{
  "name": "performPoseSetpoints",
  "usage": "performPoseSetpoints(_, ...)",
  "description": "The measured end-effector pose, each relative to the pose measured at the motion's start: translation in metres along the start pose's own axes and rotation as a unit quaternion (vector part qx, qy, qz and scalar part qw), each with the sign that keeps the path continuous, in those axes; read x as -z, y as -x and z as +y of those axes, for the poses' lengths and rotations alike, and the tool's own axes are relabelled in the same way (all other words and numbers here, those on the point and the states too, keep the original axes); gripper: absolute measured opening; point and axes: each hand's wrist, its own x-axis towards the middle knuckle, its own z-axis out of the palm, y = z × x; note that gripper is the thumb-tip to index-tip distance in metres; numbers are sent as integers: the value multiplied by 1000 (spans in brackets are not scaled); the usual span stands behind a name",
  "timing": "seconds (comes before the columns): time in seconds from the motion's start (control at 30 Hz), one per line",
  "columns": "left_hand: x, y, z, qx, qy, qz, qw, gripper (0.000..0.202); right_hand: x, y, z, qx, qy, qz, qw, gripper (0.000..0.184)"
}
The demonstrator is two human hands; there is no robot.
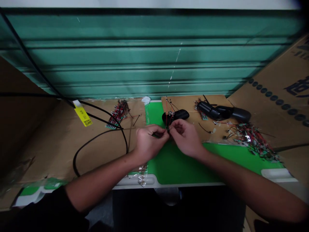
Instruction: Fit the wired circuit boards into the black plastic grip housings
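Observation:
My left hand (152,141) and my right hand (184,137) meet fingertip to fingertip over the green work surface (178,167). Both pinch a small green circuit board (167,128), mostly hidden by the fingers. Thin red wires (166,111) rise from it towards a black wire beyond. Just behind the fingers lies a glossy black plastic shell (181,114), partly covered by my right hand. I cannot make out how the wires connect to the shell.
Bundles of wired circuit boards lie at left (117,114) and right (256,138). Black shells (223,112) sit at back right. A black cable (76,158) with a yellow tag (83,114) loops at left. A green ribbed wall (145,58) and cardboard sides (277,87) enclose the surface.

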Motion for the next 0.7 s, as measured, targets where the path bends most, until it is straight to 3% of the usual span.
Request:
performPoseSetpoints(0.17, 3, -10, 4, 74, 122, -14, 990, 13, 6, -4, -3, 4, -95, -33, 995, 37)
performPoseSetpoints(0.27, 4, -15, 4, 109, 184, -26, 977, 19, 10, -8, -4, 11, -132, -18, 991, 44)
performPoseSetpoints(0.7, 6, -19, -6, 159, 229, -88, 956, 26, 9, -4, 3, 7, -87, -42, 995, 39)
